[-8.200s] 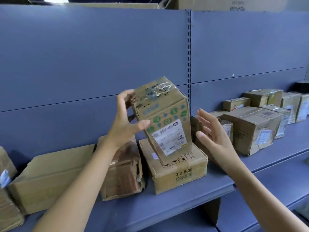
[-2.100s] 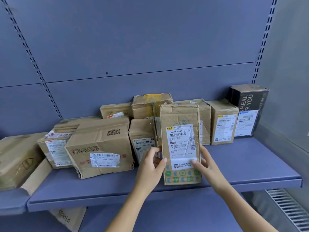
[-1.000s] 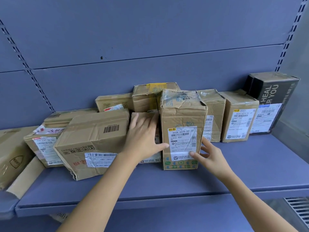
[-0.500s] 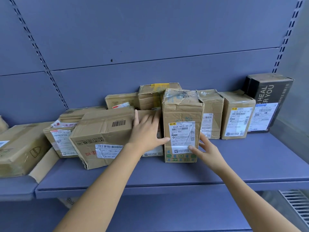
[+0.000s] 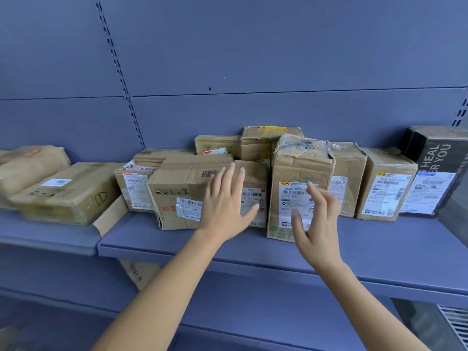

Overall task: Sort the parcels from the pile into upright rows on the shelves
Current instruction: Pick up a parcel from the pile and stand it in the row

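Two rear parcels [image 5: 217, 145], partly hidden.

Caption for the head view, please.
Both open, left hand and right hand near an upright parcel on the blue shelf.

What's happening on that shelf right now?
A bare-handed person is lining parcels up on the blue shelf. The tall taped carton stands upright in the row, clasped by neither grip. The left grip is open in front of the small carton beside it; the right grip is open at the tall carton's label. Contact is unclear.
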